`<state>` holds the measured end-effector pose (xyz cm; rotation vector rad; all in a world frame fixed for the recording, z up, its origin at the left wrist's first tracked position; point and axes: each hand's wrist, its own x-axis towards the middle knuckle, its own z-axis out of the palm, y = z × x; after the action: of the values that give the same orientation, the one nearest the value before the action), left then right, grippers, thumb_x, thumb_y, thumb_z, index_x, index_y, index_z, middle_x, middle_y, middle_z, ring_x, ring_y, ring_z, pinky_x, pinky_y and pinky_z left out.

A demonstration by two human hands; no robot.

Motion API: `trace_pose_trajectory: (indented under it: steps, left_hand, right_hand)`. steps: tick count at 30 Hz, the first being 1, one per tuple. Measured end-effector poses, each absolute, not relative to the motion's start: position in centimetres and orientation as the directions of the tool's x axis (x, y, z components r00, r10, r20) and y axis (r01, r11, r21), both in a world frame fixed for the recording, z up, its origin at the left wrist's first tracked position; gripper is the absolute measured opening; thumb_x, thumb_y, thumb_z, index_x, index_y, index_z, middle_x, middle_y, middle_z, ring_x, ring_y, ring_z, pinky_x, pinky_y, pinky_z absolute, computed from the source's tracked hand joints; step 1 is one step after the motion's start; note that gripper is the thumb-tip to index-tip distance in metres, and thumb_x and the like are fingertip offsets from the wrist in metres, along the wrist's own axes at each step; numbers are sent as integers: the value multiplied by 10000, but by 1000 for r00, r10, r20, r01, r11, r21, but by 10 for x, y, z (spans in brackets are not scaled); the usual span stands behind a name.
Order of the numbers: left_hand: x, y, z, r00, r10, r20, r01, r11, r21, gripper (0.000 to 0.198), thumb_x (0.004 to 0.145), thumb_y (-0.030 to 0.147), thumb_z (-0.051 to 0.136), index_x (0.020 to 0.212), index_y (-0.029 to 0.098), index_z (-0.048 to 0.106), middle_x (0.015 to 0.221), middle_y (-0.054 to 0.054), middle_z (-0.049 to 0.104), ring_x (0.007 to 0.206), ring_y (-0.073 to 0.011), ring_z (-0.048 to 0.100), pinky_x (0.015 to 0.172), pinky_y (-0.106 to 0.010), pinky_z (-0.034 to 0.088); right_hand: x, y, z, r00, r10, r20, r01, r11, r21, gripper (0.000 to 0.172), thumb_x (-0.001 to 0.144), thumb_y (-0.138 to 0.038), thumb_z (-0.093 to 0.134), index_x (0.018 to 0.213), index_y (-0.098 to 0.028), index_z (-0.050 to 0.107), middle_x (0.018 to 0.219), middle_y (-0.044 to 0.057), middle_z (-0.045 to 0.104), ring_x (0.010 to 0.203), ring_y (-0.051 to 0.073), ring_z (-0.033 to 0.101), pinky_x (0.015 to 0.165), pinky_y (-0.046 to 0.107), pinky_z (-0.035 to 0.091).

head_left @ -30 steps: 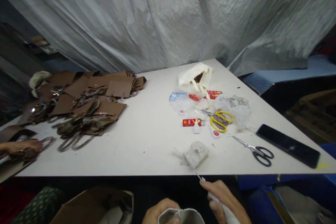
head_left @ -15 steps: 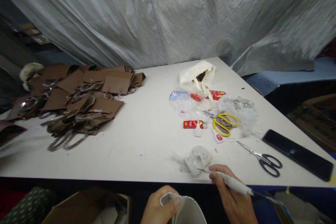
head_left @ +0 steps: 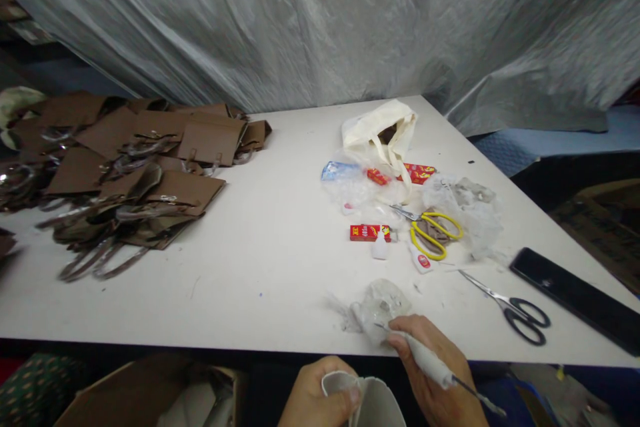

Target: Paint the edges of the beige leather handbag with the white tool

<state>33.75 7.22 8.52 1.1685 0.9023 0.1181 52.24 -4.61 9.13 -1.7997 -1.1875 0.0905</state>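
The right hand has a tight grip on a white tool, its tip in the plastic wad at the table's near edge. The left hand pinches a white piece just below that edge. That piece looks barely started. Brown bags lie piled at the far left.

My right hand grips a white pen-like tool, tip on a crumpled plastic wad; left hand pinches a white sheet.
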Motion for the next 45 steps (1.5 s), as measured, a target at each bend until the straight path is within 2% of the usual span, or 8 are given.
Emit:
trace_pose_trajectory:
  steps: [3, 9, 14, 16, 20, 23, 36, 45]
  left_hand:
    - [341, 72, 85, 643, 532, -551, 379, 405, 832, 435, 652, 533, 833, 710, 136, 666, 601, 14, 554, 589, -126, 419, 606, -269, 314]
    - [349, 69, 95, 588, 560, -583, 467, 354, 810, 187, 675, 317, 718, 719, 140, 676, 614, 13, 563, 610, -139, 449, 610, -275, 352]
    - [356, 67, 107, 550, 551, -627, 579, 290, 762, 145, 676, 260, 645, 729, 131, 688, 646, -11, 613, 647, -166, 515, 615, -279, 389]
    - [358, 65, 111, 548, 549, -631, 615, 247, 749, 150, 685, 257, 635, 740, 132, 695, 665, -18, 631, 665, -174, 534, 624, -281, 400]
    - [360, 60, 114, 574, 535, -620, 630, 195, 752, 140, 711, 253, 624, 757, 140, 694, 679, -13, 635, 674, -175, 540, 624, -279, 401]
    - [361, 55, 116, 593, 529, -606, 624, 173, 762, 131, 721, 258, 632, 758, 145, 689, 685, -10, 635, 672, -171, 535, 619, -278, 400]
    - [363, 43, 126, 590, 510, -626, 628, 199, 753, 164, 676, 277, 640, 743, 141, 703, 674, -11, 635, 673, -173, 543, 612, -275, 395]
    - [363, 40, 130, 575, 504, -645, 544, 354, 761, 164, 612, 308, 694, 637, 146, 685, 572, 9, 563, 592, -142, 459, 597, -276, 328]
  right_hand:
    - [523, -44, 87, 526, 744, 411, 679, -76, -730, 199, 1060, -344, 545, 980, -231, 689, 829, 18, 724, 747, 187, 709, 690, 269, 546]
    - [523, -48, 83, 626, 737, 255, 511, -140, -848, 193, 1059, -356, 548, 977, -242, 681, 831, 2, 700, 745, 169, 678, 689, 238, 535]
    - [522, -62, 82, 742, 645, 185, 359, -149, -921, 217, 1062, -396, 541, 995, -242, 678, 764, -4, 687, 708, 156, 662, 654, 206, 528]
    - [519, -67, 83, 781, 616, 101, 233, -138, -963, 279, 1069, -436, 519, 968, -230, 678, 712, -2, 671, 662, 151, 647, 622, 203, 522]
    - [511, -69, 83, 660, 735, -156, -72, -145, -987, 448, 1059, -556, 481, 863, -204, 676, 614, 0, 623, 577, 142, 599, 559, 212, 483]
    - [508, -69, 81, 578, 781, -236, -162, -173, -972, 492, 1029, -617, 503, 853, -193, 680, 625, 7, 617, 598, 148, 592, 578, 229, 469]
    - [508, -80, 79, 469, 846, -253, -164, -198, -966, 460, 1060, -572, 480, 864, -186, 636, 684, -13, 546, 655, 149, 533, 619, 259, 382]
    - [519, -78, 91, 350, 915, -203, -87, -184, -979, 476, 1067, -573, 453, 851, -184, 625, 723, -10, 543, 695, 153, 532, 657, 268, 385]
